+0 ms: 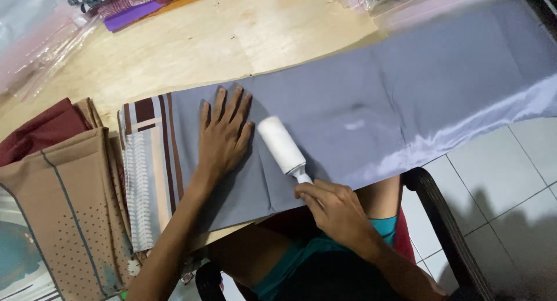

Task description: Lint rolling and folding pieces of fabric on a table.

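Head view: left hand (223, 140) pressing flat, fingers spread, on grey cloth (371, 112) lying along worktop (232, 40) — right hand (336, 211) gripping white lint roller (281, 144), fingers closed round handle, roller resting on cloth beside left hand. Judging: near end being rolled; long far stretch looking undone.

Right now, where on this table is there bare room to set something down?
Bare wood table lies between the grey cloth and purple fabric. The folded stack crowds the near left; plastic bags the far left.

The lint roller's handle (306, 181) is hidden inside the right hand (333, 208).
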